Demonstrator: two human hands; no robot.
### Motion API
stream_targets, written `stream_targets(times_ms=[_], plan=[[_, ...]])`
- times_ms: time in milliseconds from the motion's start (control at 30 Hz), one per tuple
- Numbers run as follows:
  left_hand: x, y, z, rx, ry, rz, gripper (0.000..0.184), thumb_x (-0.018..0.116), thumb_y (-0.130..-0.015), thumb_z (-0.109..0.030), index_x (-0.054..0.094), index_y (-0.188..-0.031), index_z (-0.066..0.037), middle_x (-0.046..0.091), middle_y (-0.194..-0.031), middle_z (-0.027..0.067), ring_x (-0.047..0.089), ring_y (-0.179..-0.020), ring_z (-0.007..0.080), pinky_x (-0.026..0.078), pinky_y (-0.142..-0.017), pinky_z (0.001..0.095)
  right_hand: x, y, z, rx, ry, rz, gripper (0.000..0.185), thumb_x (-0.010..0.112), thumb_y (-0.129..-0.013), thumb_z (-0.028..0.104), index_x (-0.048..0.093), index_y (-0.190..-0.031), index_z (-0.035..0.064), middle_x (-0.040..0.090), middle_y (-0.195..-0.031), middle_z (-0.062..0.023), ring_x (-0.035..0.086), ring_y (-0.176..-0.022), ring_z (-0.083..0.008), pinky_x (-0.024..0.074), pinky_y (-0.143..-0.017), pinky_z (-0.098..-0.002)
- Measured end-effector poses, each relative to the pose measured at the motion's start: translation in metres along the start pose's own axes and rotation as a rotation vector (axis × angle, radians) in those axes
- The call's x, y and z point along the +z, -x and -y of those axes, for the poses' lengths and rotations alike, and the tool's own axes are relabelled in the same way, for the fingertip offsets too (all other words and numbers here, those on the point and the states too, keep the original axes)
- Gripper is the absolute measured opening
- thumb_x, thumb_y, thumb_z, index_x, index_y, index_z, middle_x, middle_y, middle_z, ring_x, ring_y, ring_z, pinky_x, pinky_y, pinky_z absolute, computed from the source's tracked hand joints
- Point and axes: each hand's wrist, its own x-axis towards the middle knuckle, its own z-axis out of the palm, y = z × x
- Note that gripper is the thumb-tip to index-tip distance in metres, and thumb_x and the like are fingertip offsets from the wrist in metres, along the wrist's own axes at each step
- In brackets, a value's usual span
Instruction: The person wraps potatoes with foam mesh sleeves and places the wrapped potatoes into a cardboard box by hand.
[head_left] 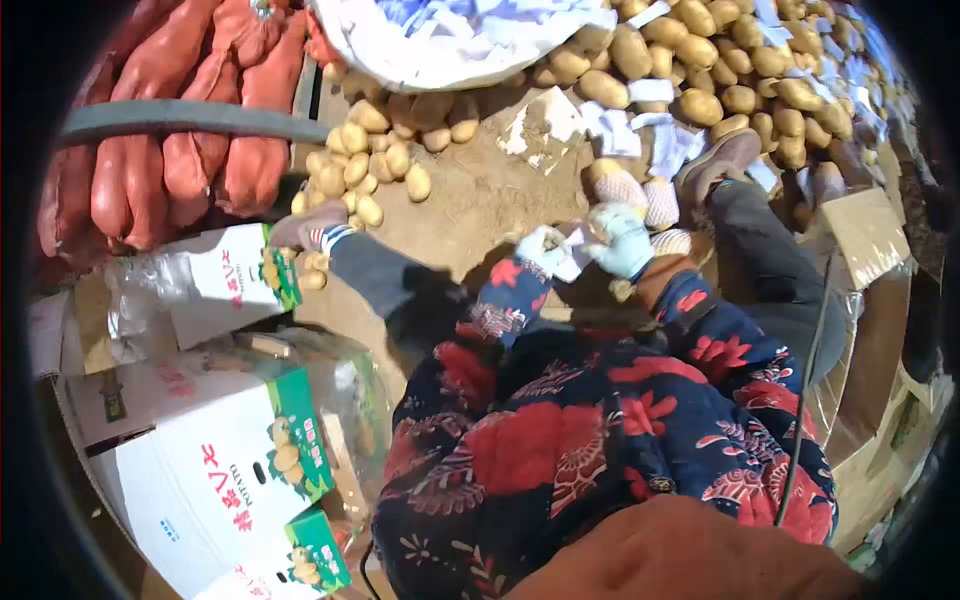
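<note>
Left hand (pixel 543 248) and right hand (pixel 622 240) both look to be pinching the paper (pixel 572 264) between them, near the netted potatoes (pixel 621 190). Light grip, opposite edges, don't tear it.

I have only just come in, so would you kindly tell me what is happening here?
Someone in a floral jacket holds a small white sheet between the gloved left hand and right hand. Foam-netted potatoes lie just by the right hand. A heap of loose potatoes, strewn with white and bluish slips, lies at the upper right; filled red sacks and printed potato cartons are on the left.
</note>
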Motion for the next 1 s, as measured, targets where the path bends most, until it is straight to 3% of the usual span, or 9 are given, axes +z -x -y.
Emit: stream_targets(times_ms=[67, 133, 300, 367, 567, 633, 700, 767, 1000], plan=[[0.009, -0.011, 0.018, -0.159, 0.608, 0.066, 0.015, 0.058, -0.078, -0.005, 0.05, -0.09, -0.002, 0.059, -0.074, 0.0123, 0.058, -0.063, 0.0205, 0.048, -0.055, 0.0323, -0.004, 0.001, 0.001, 0.046, 0.12, 0.117, 0.021, 0.059, -0.071, 0.03, 0.06, -0.072, 0.0091, 0.056, -0.073, -0.0119, 0.053, -0.075, -0.032, 0.0414, -0.07, -0.0425], [0.018, 0.018, -0.022, 0.007, 0.335, -0.038, 0.021, 0.062, -0.078, -0.007, 0.049, -0.094, -0.002, 0.06, -0.077, 0.012, 0.059, -0.064, 0.0182, 0.05, -0.056, 0.0297, -0.005, 0.005, -0.009, -0.03, 0.004, -0.037, 0.021, 0.059, -0.071, 0.028, 0.059, -0.072, 0.0075, 0.056, -0.073, -0.0131, 0.053, -0.075, -0.0324, 0.0416, -0.069, -0.0422], [0.028, 0.015, -0.039, 0.121, -0.066, -0.242, 0.024, 0.07, -0.073, -0.009, 0.053, -0.09, -0.002, 0.058, -0.074, 0.0053, 0.055, -0.06, 0.0106, 0.048, -0.056, 0.0244, -0.024, 0.011, 0.014, 0.316, -0.78, -0.136, 0.017, 0.061, -0.075, 0.016, 0.06, -0.088, 0.0057, 0.057, -0.084, -0.0126, 0.056, -0.083, -0.0262, 0.044, -0.073, -0.0341], [0.026, 0.012, -0.046, 0.137, 0.117, -0.209, 0.024, 0.071, -0.073, -0.012, 0.054, -0.088, -0.004, 0.059, -0.073, 0.0041, 0.055, -0.06, 0.0089, 0.047, -0.056, 0.024, -0.028, 0.006, 0.011, 0.232, -0.572, 0.098, 0.017, 0.063, -0.073, 0.02, 0.061, -0.083, 0.0064, 0.057, -0.08, -0.0119, 0.056, -0.079, -0.0271, 0.0441, -0.071, -0.0352], [0.022, 0.011, -0.048, 0.04, 0.341, -0.18, 0.021, 0.066, -0.076, -0.011, 0.051, -0.089, -0.002, 0.06, -0.081, 0.0105, 0.061, -0.071, 0.018, 0.052, -0.065, 0.0316, -0.039, 0.003, 0.014, -0.096, -0.191, -0.056, 0.021, 0.057, -0.08, 0.026, 0.059, -0.08, 0.005, 0.056, -0.076, -0.0105, 0.053, -0.074, -0.0278, 0.0425, -0.068, -0.0356], [0.015, -0.01, -0.022, -0.006, 0.96, 0.012, 0.024, 0.061, -0.079, -0.01, 0.051, -0.099, -0.001, 0.059, -0.094, 0.0148, 0.059, -0.086, 0.0217, 0.05, -0.076, 0.0354, -0.039, 0.009, 0.022, 0.422, -0.937, 0.001, 0.021, 0.055, -0.083, 0.024, 0.061, -0.089, 0.0044, 0.057, -0.085, -0.0115, 0.054, -0.083, -0.0252, 0.0434, -0.076, -0.0333], [0.017, -0.012, -0.029, -0.205, 1.138, 0.16, 0.032, 0.056, -0.081, -0.006, 0.048, -0.111, 0.0, 0.055, -0.106, 0.0159, 0.055, -0.099, 0.0241, 0.047, -0.083, 0.0376, -0.043, 0.003, 0.022, 0.141, -0.71, -0.112, 0.021, 0.057, -0.082, 0.025, 0.062, -0.088, 0.0054, 0.058, -0.089, -0.0131, 0.054, -0.085, -0.0287, 0.043, -0.077, -0.0361], [0.029, 0.0, -0.028, 0.162, 0.458, 0.081, 0.041, 0.057, -0.081, -0.007, 0.044, -0.119, 0.0, 0.054, -0.11, 0.0138, 0.054, -0.1, 0.0253, 0.046, -0.085, 0.037, -0.048, -0.002, 0.026, -0.071, -0.069, -0.162, 0.021, 0.059, -0.08, 0.026, 0.062, -0.085, 0.0066, 0.057, -0.096, -0.0141, 0.053, -0.089, -0.0318, 0.0419, -0.079, -0.0394], [0.035, -0.023, 0.009, 0.058, 0.776, 0.2, 0.046, 0.068, -0.077, -0.025, 0.05, -0.112, 0.0, 0.057, -0.101, 0.0062, 0.056, -0.084, 0.0139, 0.046, -0.073, 0.0263, -0.065, -0.008, 0.028, -0.211, 0.218, -0.256, 0.013, 0.064, -0.066, 0.025, 0.064, -0.074, 0.015, 0.057, -0.091, -0.011, 0.051, -0.09, -0.0339, 0.0393, -0.081, -0.0449]])
